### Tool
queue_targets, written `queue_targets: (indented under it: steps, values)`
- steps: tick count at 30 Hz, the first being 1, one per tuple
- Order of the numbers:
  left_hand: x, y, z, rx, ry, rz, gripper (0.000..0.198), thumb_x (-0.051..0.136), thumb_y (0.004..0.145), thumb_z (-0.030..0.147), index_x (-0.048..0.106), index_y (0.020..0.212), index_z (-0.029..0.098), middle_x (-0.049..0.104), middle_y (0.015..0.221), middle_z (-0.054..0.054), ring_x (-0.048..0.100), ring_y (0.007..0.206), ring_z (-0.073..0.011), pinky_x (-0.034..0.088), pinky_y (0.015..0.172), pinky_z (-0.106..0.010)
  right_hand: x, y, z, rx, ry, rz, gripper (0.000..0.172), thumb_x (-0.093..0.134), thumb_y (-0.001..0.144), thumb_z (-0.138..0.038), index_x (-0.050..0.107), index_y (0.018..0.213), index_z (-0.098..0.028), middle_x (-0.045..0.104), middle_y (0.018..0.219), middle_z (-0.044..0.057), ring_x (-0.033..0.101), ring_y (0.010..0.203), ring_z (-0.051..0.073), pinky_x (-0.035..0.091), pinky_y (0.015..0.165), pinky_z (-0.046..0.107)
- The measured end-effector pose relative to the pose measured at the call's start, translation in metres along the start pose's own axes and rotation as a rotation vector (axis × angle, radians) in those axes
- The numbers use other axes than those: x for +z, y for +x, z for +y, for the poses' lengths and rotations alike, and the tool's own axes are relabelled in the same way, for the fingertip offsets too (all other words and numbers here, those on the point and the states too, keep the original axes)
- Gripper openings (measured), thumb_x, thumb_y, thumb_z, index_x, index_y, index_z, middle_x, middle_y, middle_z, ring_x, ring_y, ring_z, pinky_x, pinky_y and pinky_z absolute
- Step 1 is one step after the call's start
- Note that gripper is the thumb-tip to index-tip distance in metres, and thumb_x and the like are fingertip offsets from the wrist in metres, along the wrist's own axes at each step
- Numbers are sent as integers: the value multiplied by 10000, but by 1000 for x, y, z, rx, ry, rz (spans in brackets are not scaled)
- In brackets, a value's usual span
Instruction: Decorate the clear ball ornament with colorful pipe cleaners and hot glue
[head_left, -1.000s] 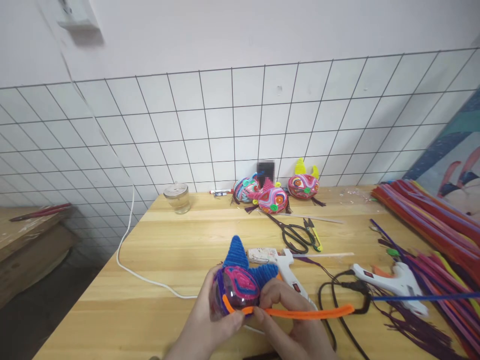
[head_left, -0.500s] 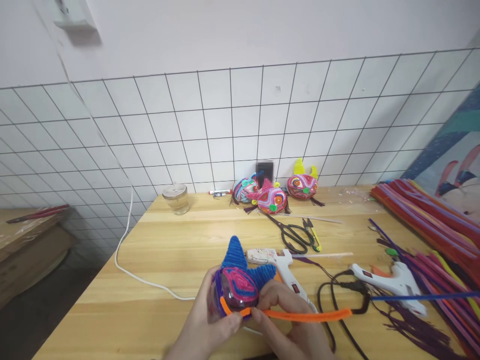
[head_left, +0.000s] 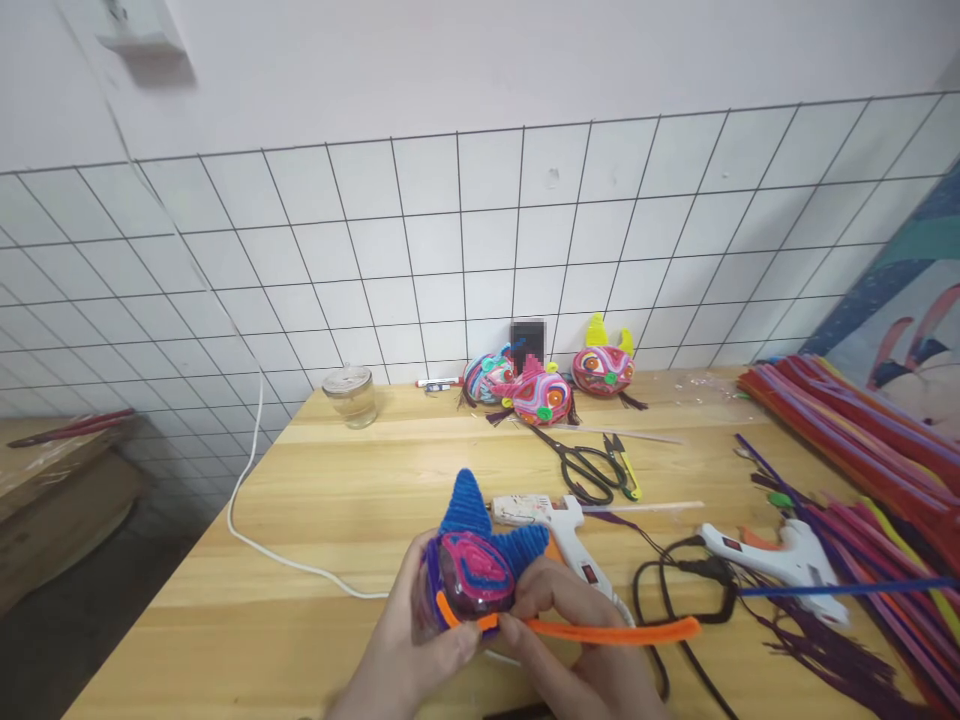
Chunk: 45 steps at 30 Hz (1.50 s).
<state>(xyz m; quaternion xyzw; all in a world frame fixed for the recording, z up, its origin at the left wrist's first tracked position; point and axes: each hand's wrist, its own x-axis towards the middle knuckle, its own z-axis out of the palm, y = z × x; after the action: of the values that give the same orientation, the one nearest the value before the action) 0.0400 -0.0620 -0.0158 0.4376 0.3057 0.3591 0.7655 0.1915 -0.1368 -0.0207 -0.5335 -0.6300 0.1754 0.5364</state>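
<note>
My left hand [head_left: 420, 640] wraps the left side of a rounded, shiny craft ball [head_left: 474, 603] with two blue fuzzy ears and a pink and blue swirl on its face. Along the ball's lower edge, beside a purple strip, lies an orange pipe cleaner [head_left: 615, 632]. The left thumb presses on that edge. My right hand [head_left: 577, 640] pinches the pipe cleaner near the ball's lower right, and its free end sticks out to the right. Fingers behind the ball are hidden.
One glue gun [head_left: 551, 520] lies just beyond my hands, another glue gun [head_left: 787, 565] to the right. Scissors [head_left: 585, 468] and yellow snips [head_left: 627, 470] lie farther back. Finished-looking craft balls [head_left: 604, 370], a lidded glass [head_left: 351, 397] and bundled pipe cleaners [head_left: 862, 440] stand around the table.
The whole view has shifted very slightly. My hands, the ball and the orange pipe cleaner keep nearly the same pose.
</note>
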Motion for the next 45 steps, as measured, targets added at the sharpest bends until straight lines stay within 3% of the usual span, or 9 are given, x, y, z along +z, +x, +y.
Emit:
queue_targets:
  steps: [10,16,21,26,34,40,45]
  values:
    - [2,-2,1,8,-17,63,638,858,521,394,582,1079,255,676,1034,-67,607,943,-225,460,895,-362,3,1,-3,20,33,16,151,537,872,-191,550,723,-210,602,694,8,566,662,145,436,621,268]
    - [-1,-2,0,-10,-48,4,644,852,545,365,576,1118,258,687,1071,-86,616,1014,-268,469,904,-397,-1,2,-7,20,13,11,145,525,876,-192,557,735,-207,611,708,18,578,689,157,454,645,292]
    - [-3,2,-1,-13,-102,-61,729,887,480,346,581,1133,249,688,1100,-106,623,1043,-299,485,894,-417,-4,2,-9,22,-6,-31,141,530,878,-180,553,740,-204,621,719,20,587,693,152,463,644,281]
    - [-5,4,-5,-12,-107,-28,814,924,383,284,573,1117,246,696,1060,-97,638,1017,-313,501,868,-405,-1,2,-8,32,5,13,146,531,868,-198,552,724,-211,623,709,15,582,673,150,456,630,286]
    - [-3,7,-8,46,-92,22,870,921,377,323,519,1145,258,699,1025,-87,653,970,-295,504,854,-396,-1,4,-7,29,-34,-11,149,532,863,-172,552,720,-207,633,700,14,590,681,148,457,637,282]
    - [-2,11,-10,127,-71,43,789,924,340,335,575,1040,230,698,1009,-90,656,947,-295,520,830,-388,1,4,-7,-54,-79,32,137,549,845,-148,535,725,-212,630,699,8,593,667,146,456,632,288]
    - [3,5,-5,85,-66,-12,734,893,458,301,564,1109,222,704,1059,-112,656,990,-305,518,837,-377,3,6,-6,-144,-135,118,142,555,801,-125,513,709,-225,615,653,-9,583,610,143,435,606,294]
